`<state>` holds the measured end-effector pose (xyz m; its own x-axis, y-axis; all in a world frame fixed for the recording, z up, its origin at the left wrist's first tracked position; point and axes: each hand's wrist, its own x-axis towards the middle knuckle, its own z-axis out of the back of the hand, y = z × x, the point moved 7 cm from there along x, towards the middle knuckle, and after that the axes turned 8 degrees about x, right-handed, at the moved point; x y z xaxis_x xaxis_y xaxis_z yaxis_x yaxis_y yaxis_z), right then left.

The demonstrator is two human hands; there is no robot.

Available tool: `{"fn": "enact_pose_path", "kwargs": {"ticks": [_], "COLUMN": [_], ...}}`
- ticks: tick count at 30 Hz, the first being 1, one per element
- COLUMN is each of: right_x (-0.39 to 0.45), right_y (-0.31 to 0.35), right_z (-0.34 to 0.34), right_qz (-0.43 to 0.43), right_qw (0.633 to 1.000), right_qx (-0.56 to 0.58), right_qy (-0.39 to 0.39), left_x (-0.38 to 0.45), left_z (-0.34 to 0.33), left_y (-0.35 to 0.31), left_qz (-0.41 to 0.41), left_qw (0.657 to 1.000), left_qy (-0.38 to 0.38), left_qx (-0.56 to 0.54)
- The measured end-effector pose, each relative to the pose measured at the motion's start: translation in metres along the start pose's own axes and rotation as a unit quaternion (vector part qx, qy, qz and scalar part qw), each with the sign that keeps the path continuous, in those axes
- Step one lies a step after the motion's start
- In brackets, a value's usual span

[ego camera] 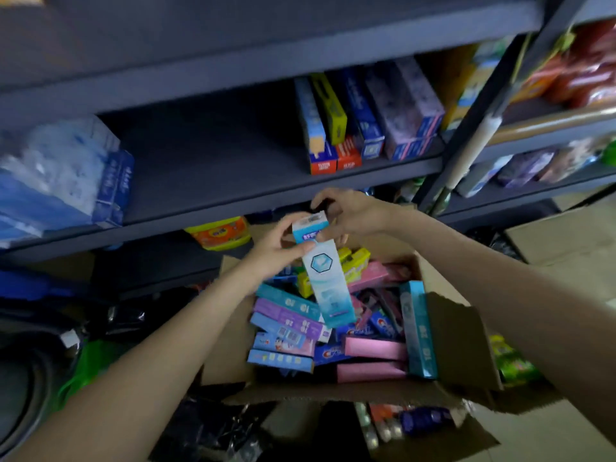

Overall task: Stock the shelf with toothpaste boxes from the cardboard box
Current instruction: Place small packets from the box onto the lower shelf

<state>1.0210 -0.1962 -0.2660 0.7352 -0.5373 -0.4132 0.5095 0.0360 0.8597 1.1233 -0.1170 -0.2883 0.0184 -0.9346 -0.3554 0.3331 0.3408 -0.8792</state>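
Note:
A pale blue and white toothpaste box is held upright above the open cardboard box. My left hand grips its upper part from the left. My right hand pinches its top end from the right. Several pink, purple, blue, teal and yellow toothpaste boxes lie jumbled in the cardboard box. On the grey shelf above, several toothpaste boxes stand in a row at the right end.
Blue and white packs fill the shelf's left end. An orange and yellow pack sits on the shelf below. The rack upright divides off a second rack with goods at the right. Dark bags and a green bag lie on the floor at left.

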Motion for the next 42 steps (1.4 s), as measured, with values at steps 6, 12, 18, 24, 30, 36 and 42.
{"fn": "enact_pose_path", "kwargs": {"ticks": [6,12,18,24,30,36,42], "right_x": [-0.017,-0.034,-0.051,-0.043,-0.035,-0.022,-0.009], "right_y": [0.125,0.248,0.349,0.414,0.435,0.452,0.476], "right_z": [-0.024,-0.057,-0.091,-0.113,-0.127,-0.122,-0.102], "right_qz": [0.099,0.178,0.225,0.285,0.286,0.299,0.318], "right_qw": [0.994,0.983,0.974,0.945,0.956,0.951,0.937], "right_qx": [0.029,0.034,-0.009,-0.037,-0.053,-0.069,-0.13], "right_qy": [-0.019,-0.042,-0.038,-0.159,-0.034,-0.025,-0.058], "left_x": [-0.062,-0.13,-0.194,-0.228,-0.223,-0.213,-0.197], "left_z": [0.09,0.183,0.272,0.306,0.33,0.35,0.357], "left_y": [-0.058,-0.091,-0.135,-0.159,-0.151,-0.158,-0.175], "left_qz": [-0.036,-0.119,-0.206,-0.222,-0.21,-0.206,-0.183], "left_qw": [0.998,0.987,0.916,0.872,0.961,0.953,0.953], "left_qy": [0.002,-0.084,-0.288,-0.371,-0.176,-0.213,-0.213], "left_qx": [-0.053,-0.061,0.191,0.229,-0.035,-0.065,-0.113]}}
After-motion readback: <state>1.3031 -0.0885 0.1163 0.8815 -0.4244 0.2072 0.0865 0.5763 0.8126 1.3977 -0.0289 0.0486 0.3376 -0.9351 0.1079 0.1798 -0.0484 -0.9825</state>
